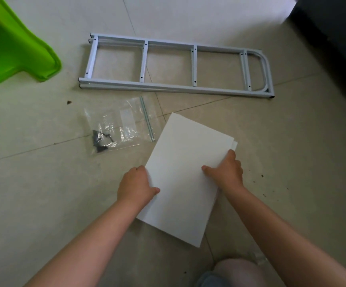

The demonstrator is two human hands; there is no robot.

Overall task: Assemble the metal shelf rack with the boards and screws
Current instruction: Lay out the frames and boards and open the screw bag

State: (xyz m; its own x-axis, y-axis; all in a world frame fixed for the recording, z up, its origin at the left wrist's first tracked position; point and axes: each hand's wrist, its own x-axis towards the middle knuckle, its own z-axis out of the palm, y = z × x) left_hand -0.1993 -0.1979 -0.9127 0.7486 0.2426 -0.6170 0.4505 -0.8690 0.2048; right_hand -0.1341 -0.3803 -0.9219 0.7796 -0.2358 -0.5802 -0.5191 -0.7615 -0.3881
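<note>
A stack of white boards (185, 162) lies on the tiled floor in front of me. My left hand (135, 186) grips its left edge, thumb on top. My right hand (227, 169) holds the right edge, thumb on the top board and fingers curled over the side. Beyond the boards, two white metal side frames (176, 66) lie flat, one on the other, with a rounded end at the right. A clear zip bag (119, 126) lies left of the boards, with dark screws (101, 140) in its lower left corner.
A bright green plastic stool (12, 44) stands at the upper left. Dark furniture (337, 34) fills the upper right corner. My knee (236, 272) shows at the bottom edge. Small bits of dirt dot the beige floor tiles.
</note>
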